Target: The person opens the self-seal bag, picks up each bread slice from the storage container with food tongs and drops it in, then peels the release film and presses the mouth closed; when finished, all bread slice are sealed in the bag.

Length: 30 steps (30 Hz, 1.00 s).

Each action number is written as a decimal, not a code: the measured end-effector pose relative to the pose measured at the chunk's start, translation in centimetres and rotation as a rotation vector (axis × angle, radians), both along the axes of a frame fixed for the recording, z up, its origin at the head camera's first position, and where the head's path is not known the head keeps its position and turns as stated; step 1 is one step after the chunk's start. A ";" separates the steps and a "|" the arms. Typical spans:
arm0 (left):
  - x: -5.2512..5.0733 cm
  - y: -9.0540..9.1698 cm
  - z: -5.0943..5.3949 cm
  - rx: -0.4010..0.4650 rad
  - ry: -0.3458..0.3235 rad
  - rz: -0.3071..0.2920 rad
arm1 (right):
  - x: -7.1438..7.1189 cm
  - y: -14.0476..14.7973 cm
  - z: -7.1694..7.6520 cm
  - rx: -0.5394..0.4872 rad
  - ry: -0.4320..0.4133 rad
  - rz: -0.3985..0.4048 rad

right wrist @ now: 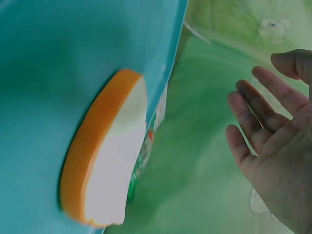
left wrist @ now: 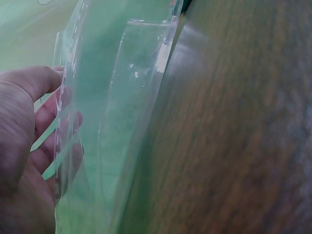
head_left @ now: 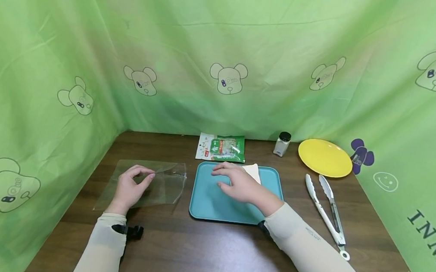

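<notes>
A clear plastic bag (head_left: 166,187) lies on the left of the table, its near side raised in the left wrist view. My left hand (head_left: 129,188) pinches the film at its upper edge between thumb and fingers. Over the blue tray (head_left: 207,208) hovers my right hand (head_left: 239,183), fingers spread and relaxed, holding nothing. Beneath and beyond it a slice of bread (right wrist: 114,161) with an orange-brown crust rests on the tray. In the head view the hand covers most of that slice.
Behind the tray lies a green and white food packet (head_left: 221,148). A small black-capped jar (head_left: 282,144) and a yellow plate (head_left: 325,158) stand at the back right. White tongs (head_left: 328,210) lie right of the tray. Green cloth (head_left: 189,103) walls the table.
</notes>
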State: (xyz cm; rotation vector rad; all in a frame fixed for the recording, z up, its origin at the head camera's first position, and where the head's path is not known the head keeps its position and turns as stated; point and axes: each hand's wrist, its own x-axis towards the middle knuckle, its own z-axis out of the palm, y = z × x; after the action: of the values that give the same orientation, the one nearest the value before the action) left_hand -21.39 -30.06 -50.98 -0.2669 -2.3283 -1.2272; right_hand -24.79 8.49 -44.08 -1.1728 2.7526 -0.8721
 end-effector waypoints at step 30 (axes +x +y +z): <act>0.2 -0.1 0.0 -0.016 -0.009 0.014 | 2.6 11.2 -1.6 -0.132 0.049 -0.241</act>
State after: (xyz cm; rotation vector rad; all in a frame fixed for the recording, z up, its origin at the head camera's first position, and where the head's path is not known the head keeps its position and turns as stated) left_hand -21.15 -30.15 -51.00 -0.2511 -2.3450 -1.2054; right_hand -22.22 19.73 -45.68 -0.9009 2.9611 -1.0754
